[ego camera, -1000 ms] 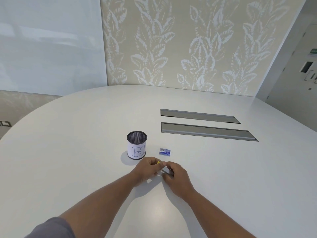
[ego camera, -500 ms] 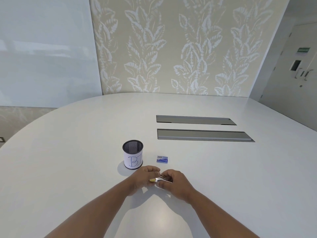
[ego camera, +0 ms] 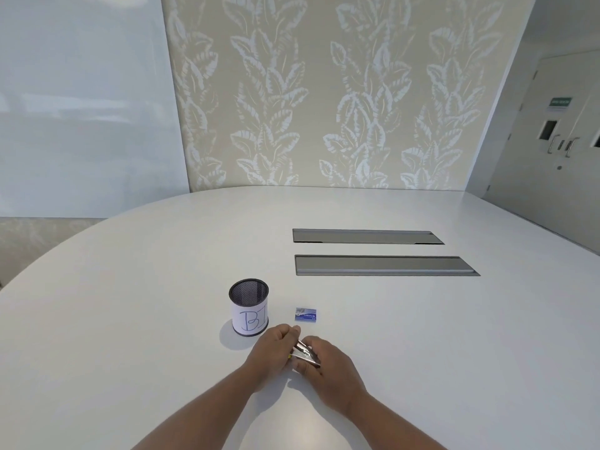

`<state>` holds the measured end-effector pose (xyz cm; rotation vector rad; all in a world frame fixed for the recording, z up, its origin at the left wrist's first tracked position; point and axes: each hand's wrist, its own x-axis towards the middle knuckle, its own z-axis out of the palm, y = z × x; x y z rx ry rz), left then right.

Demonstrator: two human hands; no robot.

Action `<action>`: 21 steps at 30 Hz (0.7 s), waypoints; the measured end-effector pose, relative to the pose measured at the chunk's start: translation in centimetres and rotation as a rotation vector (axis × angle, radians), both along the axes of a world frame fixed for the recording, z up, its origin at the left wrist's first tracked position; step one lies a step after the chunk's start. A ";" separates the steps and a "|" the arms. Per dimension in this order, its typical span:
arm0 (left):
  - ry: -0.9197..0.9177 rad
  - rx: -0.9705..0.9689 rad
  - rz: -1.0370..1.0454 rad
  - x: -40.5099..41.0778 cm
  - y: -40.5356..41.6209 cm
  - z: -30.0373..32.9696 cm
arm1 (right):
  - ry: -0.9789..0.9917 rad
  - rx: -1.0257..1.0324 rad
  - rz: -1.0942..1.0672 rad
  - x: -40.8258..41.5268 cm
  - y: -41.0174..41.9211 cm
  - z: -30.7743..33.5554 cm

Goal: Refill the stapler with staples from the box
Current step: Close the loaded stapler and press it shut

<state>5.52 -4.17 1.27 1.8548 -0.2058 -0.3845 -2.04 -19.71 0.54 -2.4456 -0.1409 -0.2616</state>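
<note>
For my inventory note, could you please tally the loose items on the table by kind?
Stapler, held between the left hand and right hand: 1
Staple box, blue: 1
Mesh pen cup with a paper label: 1
Total: 3

The stapler (ego camera: 304, 351) is a small silvery metal one with a bit of yellow showing at its left end. I have it between my two hands, just above the table, lying slantwise, and most of it is covered by my fingers. The box of staples (ego camera: 305, 314) is small, flat and blue-and-white, lying closed on the table just beyond the stapler.
</note>
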 end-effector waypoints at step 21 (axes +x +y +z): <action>-0.174 0.074 0.064 -1.0 -0.4 0.2 | -0.048 -0.280 -0.036 -0.5 0.5 -0.8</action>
